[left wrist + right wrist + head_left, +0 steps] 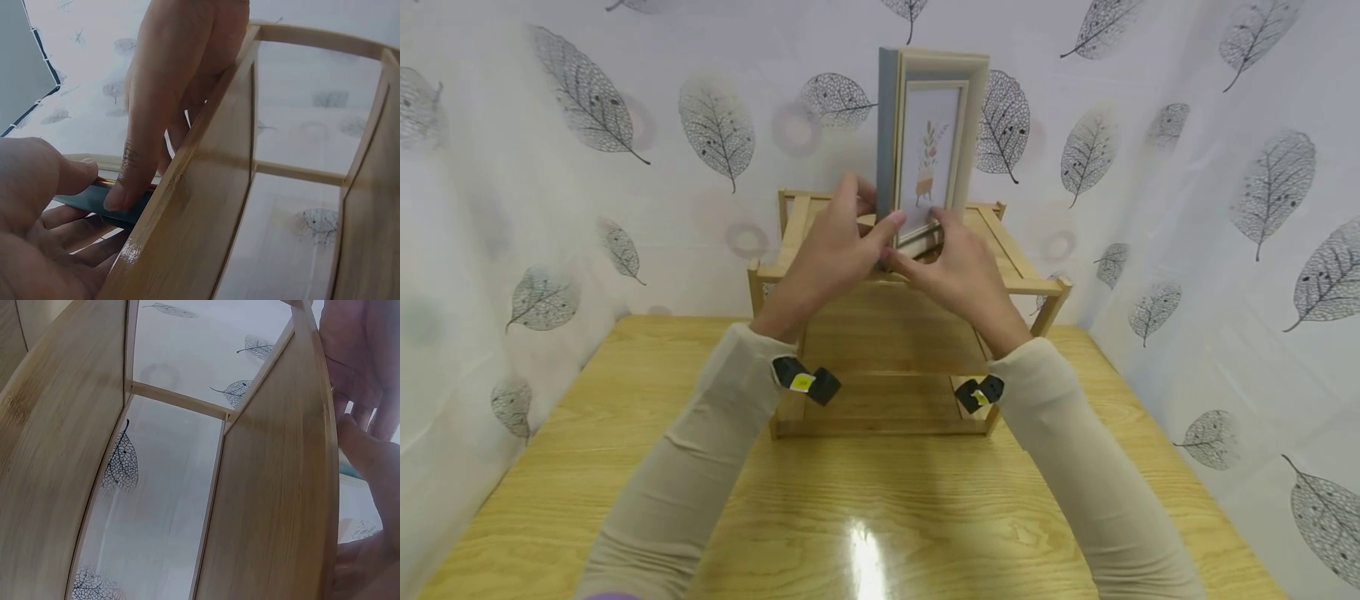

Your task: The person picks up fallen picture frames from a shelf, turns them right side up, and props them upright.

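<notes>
A picture frame (931,125) with a cream border, a blue-grey side and a plant picture stands upright on the top board of a wooden shelf rack, turned slightly aside. My left hand (842,242) grips its lower left edge, thumb toward the front and fingers on the blue-grey side. With its thumb at the lower left corner and a finger on the front, my right hand (962,267) holds the bottom part. In the left wrist view, the right thumb presses on the dark teal edge of the frame (87,199). The frame's back is hidden.
The wooden rack (895,333) has several levels and stands on a wood-grain table (880,492). Its raised top rail (181,156) runs close by both hands. A pale curtain (715,50) with leaf prints hangs behind and at both sides.
</notes>
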`<action>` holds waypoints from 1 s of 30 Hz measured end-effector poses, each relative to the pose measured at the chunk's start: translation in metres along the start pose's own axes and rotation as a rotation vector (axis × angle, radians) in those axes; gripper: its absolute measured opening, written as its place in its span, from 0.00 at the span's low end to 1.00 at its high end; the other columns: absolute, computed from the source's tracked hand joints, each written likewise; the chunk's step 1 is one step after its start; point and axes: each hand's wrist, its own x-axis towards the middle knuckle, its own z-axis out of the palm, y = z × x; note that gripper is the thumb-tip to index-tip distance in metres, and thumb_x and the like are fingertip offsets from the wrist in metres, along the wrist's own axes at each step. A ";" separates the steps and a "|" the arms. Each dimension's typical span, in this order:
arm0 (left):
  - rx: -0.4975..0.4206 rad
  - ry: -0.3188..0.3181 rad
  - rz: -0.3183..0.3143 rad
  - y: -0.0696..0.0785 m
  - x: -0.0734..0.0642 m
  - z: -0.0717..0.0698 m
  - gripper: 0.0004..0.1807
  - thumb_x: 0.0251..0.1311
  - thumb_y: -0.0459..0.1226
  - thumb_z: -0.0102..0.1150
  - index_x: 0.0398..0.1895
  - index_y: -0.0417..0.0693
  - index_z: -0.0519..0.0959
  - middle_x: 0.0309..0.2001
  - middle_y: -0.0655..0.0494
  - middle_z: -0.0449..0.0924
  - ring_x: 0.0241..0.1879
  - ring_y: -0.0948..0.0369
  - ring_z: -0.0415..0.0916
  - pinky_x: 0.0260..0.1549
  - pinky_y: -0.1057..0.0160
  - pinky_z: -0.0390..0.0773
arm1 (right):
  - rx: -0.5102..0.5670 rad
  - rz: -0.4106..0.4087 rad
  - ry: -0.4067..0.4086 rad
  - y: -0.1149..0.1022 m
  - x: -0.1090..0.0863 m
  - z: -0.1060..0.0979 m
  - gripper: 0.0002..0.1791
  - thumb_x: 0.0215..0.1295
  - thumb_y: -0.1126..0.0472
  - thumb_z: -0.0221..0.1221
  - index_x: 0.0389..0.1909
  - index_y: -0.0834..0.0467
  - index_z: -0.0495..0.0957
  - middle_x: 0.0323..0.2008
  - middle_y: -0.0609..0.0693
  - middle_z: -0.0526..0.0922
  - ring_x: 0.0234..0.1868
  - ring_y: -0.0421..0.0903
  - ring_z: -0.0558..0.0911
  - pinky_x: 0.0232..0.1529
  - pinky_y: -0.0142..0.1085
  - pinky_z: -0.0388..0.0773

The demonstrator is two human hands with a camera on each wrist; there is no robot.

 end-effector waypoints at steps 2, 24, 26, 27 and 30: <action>-0.007 -0.002 0.008 0.000 0.000 0.000 0.16 0.67 0.42 0.52 0.47 0.44 0.59 0.53 0.47 0.74 0.53 0.56 0.76 0.40 0.72 0.79 | 0.000 -0.005 -0.005 0.000 0.000 0.000 0.54 0.48 0.28 0.60 0.69 0.58 0.58 0.55 0.58 0.75 0.45 0.50 0.76 0.42 0.43 0.76; 0.050 -0.003 0.054 0.002 -0.001 0.004 0.16 0.67 0.43 0.52 0.44 0.46 0.57 0.44 0.49 0.75 0.42 0.62 0.78 0.37 0.70 0.80 | 0.079 -0.137 -0.023 0.001 0.000 0.002 0.39 0.58 0.40 0.61 0.65 0.57 0.66 0.37 0.51 0.79 0.32 0.45 0.78 0.29 0.36 0.77; 0.050 0.000 0.044 0.002 -0.001 0.005 0.17 0.67 0.43 0.52 0.45 0.46 0.57 0.45 0.49 0.74 0.44 0.61 0.77 0.38 0.71 0.79 | 0.079 -0.146 -0.025 0.001 0.000 0.002 0.38 0.59 0.40 0.60 0.66 0.56 0.66 0.37 0.51 0.79 0.32 0.46 0.77 0.28 0.36 0.76; 0.046 0.000 0.038 0.002 -0.001 0.005 0.17 0.66 0.43 0.52 0.45 0.46 0.57 0.46 0.48 0.74 0.45 0.60 0.78 0.38 0.72 0.79 | 0.078 -0.151 -0.024 0.001 -0.001 0.002 0.38 0.59 0.41 0.60 0.65 0.56 0.66 0.37 0.51 0.79 0.32 0.46 0.76 0.28 0.36 0.76; 0.031 0.000 0.013 0.003 -0.001 0.006 0.18 0.66 0.44 0.53 0.47 0.46 0.57 0.50 0.46 0.74 0.48 0.58 0.78 0.39 0.72 0.79 | 0.067 -0.185 -0.015 0.002 -0.001 0.002 0.34 0.61 0.42 0.60 0.64 0.56 0.68 0.34 0.52 0.78 0.30 0.46 0.74 0.27 0.36 0.73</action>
